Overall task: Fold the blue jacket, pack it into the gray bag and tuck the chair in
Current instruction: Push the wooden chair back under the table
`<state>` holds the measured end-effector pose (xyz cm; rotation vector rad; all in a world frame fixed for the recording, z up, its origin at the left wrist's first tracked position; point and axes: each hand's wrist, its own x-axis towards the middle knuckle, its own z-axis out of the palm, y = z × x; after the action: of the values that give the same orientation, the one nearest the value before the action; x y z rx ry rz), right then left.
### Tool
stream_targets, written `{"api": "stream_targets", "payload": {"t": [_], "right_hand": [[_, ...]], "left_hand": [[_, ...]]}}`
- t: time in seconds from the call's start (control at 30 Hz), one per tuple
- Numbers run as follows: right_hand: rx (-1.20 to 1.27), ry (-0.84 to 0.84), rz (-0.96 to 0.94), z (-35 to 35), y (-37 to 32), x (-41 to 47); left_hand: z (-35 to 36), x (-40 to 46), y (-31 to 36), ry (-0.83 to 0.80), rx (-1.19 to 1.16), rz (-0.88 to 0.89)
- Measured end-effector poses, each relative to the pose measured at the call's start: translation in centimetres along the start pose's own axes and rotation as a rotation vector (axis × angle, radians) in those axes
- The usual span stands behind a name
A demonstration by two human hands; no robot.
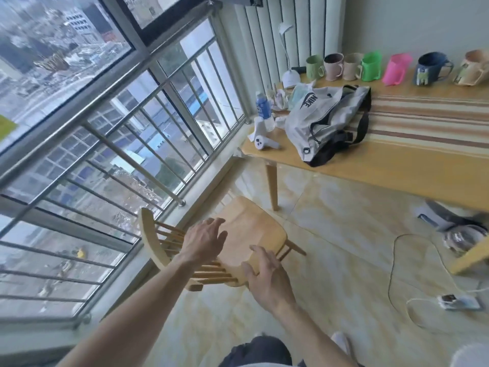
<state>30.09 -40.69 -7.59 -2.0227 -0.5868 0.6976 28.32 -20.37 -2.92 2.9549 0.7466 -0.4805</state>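
Observation:
A light wooden chair [248, 229] with a spindle back stands on the tiled floor beside the window railing, apart from the table. My left hand [205, 239] hovers over the seat near the back spindles, fingers spread. My right hand [267, 276] is at the seat's near edge, fingers apart and curled loosely at it. The gray bag [321, 120] with black straps lies bulging on the wooden table [370, 165]. No blue jacket shows anywhere.
A row of coloured mugs [370, 66] lines the table's far edge. A blue bottle [263, 104], a white lamp [291, 78] and a white handheld device [264, 143] sit by the bag. A power strip [459, 301] with cables lies on the floor right. The window railing [119, 144] runs along the left.

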Motion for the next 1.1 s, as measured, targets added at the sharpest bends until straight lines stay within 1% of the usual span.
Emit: {"api": "stream_targets", "payload": {"t": [0.17, 0.33, 0.4, 0.47, 0.53, 0.6, 0.7, 0.77, 0.87, 1.0, 1.1], "right_hand": [[-0.060, -0.102, -0.011, 8.4, -3.5, -0.1], [-0.113, -0.064, 0.029, 18.9, -5.7, 2.7], [-0.136, -0.013, 0.089, 23.3, -6.6, 4.3], [-0.173, 0.050, 0.186, 27.1, -7.9, 5.4], [-0.308, 0.072, 0.279, 29.9, -9.1, 6.2], [-0.461, 0.092, 0.348, 31.8, -10.5, 6.2], [-0.563, 0.153, 0.381, 33.2, -11.5, 5.9], [-0.594, 0.169, 0.412, 33.4, -11.6, 5.7], [-0.611, 0.218, 0.446, 33.9, -11.8, 5.7], [-0.629, 0.395, 0.448, 35.1, -10.5, 6.0], [-0.638, 0.465, 0.495, 36.2, -10.6, 5.2]], "left_hand": [[1.8, -1.1, -8.5, 0.044, -0.047, -0.007], [5.8, 1.3, -19.4, 0.086, -0.034, 0.056], [7.5, 3.1, -23.7, 0.072, 0.002, 0.085], [8.6, 4.2, -27.1, 0.033, 0.022, 0.132], [9.2, 4.4, -29.5, -0.002, 0.022, 0.182], [9.6, 3.9, -31.3, -0.032, 0.040, 0.252], [9.5, 3.5, -33.0, -0.060, 0.067, 0.318], [9.5, 3.3, -33.9, -0.073, 0.078, 0.340], [9.6, 3.2, -34.7, -0.049, 0.099, 0.381], [10.6, 3.4, -35.5, 0.007, 0.067, 0.387], [10.8, 3.7, -36.1, -0.029, 0.110, 0.404]]}}
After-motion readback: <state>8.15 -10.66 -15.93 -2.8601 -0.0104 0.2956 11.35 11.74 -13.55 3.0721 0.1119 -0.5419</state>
